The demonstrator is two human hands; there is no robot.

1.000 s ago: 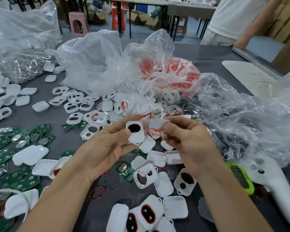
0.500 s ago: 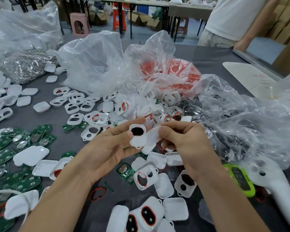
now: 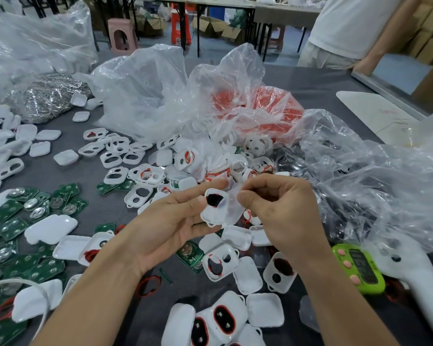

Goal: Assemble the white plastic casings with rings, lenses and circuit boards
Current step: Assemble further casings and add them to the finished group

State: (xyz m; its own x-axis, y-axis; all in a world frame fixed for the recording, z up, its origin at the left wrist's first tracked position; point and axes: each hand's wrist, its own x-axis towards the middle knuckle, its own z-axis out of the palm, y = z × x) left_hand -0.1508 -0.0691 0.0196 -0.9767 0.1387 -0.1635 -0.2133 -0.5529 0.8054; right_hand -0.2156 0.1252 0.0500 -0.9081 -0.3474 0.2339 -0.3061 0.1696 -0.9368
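- Between the fingertips of both hands sits a white casing [image 3: 214, 212], a smooth, rounded-square plastic shell with a dark opening near its top.
- Left hand [image 3: 170, 228] holds it, thumb on the near edge, forefinger stretched along the far edge, the other fingers underneath.
- Right hand [image 3: 283, 213] pinches a thin, cloudy clear lens [image 3: 233, 208] between thumb and bent forefinger, against the casing's right side.
- Below the fingers lie loose casings [image 3: 248, 274], glossy, and a thin red ring [image 3: 149, 285] on the grey table [image 3: 318, 83].
- Left of the left wrist are flat green circuit boards [image 3: 10, 228] with round silver discs.
- Beyond the fingertips are crinkled clear plastic bags [image 3: 160, 96].
- Right of the right wrist is a lime-green timer [image 3: 360, 268].
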